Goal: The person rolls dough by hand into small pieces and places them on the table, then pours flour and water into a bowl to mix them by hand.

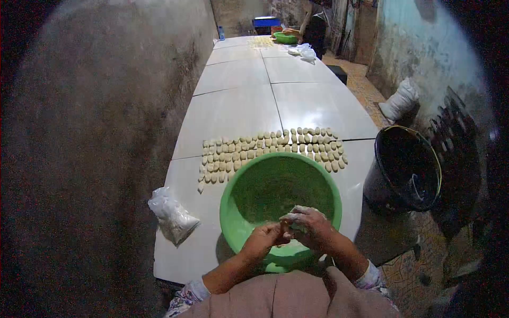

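Over the near side of a large green basin (228, 212), both of my hands meet with their fingertips close together. My left hand (262, 241) is closed in a pinch, and whatever lies between its fingers is hidden. My right hand (313, 229) has curled fingers coated with a white, doughy or floury layer; I cannot make out what it grips. Some pale material (290, 247) shows in the basin beneath the hands. Behind the basin, several rows of small, pale, oval dough pieces (244, 155) lie on the white tiled table (228, 111).
A plastic bag of white powder (175, 220) lies at the table's left edge. On the right stands a black bucket (379, 177), with a white sack (400, 100) beyond it. At the far end, a person's arm (294, 33) reaches by a smaller green basin (285, 38).
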The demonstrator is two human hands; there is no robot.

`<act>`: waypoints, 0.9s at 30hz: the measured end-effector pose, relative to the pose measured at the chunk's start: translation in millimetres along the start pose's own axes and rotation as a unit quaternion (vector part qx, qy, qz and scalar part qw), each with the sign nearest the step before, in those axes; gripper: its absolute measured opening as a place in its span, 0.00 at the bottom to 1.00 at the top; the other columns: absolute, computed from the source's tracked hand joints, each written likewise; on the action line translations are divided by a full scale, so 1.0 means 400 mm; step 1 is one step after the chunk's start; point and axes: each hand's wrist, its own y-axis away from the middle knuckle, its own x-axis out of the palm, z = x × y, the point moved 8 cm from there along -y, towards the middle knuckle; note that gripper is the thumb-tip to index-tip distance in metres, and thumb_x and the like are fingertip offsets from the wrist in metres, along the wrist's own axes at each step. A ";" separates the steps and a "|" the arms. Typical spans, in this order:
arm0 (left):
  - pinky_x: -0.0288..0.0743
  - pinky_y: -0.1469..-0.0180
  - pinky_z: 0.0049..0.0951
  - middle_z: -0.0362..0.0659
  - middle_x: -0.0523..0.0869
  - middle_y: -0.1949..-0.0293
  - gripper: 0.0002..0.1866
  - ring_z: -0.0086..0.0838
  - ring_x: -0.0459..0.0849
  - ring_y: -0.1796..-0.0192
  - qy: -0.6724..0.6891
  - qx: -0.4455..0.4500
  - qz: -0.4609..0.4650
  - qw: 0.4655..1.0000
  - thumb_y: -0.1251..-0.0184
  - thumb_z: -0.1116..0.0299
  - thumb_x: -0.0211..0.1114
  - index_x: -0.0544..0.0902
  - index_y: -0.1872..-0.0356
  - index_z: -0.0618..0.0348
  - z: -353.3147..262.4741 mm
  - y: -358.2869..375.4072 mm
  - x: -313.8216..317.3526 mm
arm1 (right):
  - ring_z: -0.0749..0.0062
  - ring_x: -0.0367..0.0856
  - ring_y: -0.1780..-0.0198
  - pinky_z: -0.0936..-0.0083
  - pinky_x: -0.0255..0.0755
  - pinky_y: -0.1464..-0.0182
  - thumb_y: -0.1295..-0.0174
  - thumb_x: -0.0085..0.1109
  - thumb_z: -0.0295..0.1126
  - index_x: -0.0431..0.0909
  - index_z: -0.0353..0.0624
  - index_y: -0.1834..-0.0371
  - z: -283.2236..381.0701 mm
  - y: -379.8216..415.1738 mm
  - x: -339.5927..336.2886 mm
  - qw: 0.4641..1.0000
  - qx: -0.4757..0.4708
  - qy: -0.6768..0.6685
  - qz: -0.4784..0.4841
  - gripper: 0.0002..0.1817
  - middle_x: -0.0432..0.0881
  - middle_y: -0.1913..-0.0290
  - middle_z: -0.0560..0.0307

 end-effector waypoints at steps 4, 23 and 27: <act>0.74 0.51 0.25 0.41 0.83 0.65 0.21 0.23 0.81 0.60 0.007 0.023 0.013 1.000 0.28 0.53 0.54 0.79 0.60 0.66 -0.014 -0.001 0.005 | 0.42 0.73 0.43 0.53 0.67 0.42 0.43 0.63 0.40 0.73 0.50 0.41 -0.016 0.005 0.014 0.997 0.032 -0.064 0.008 0.25 0.74 0.43 0.41; 0.75 0.50 0.27 0.44 0.85 0.60 0.18 0.24 0.82 0.58 -0.168 0.040 0.029 0.985 0.27 0.60 0.53 0.80 0.54 0.66 -0.086 0.034 0.033 | 0.47 0.78 0.55 0.57 0.71 0.51 0.41 0.58 0.47 0.77 0.47 0.52 0.003 -0.009 -0.029 0.998 0.027 -0.052 0.006 0.19 0.80 0.58 0.46; 0.72 0.47 0.33 0.49 0.83 0.59 0.17 0.31 0.81 0.55 -0.287 0.101 0.052 0.951 0.27 0.59 0.53 0.80 0.56 0.65 -0.104 0.045 0.058 | 0.45 0.80 0.61 0.57 0.72 0.55 0.35 0.46 0.50 0.80 0.41 0.63 -0.013 -0.012 0.033 0.994 0.077 -0.037 0.065 0.22 0.82 0.68 0.45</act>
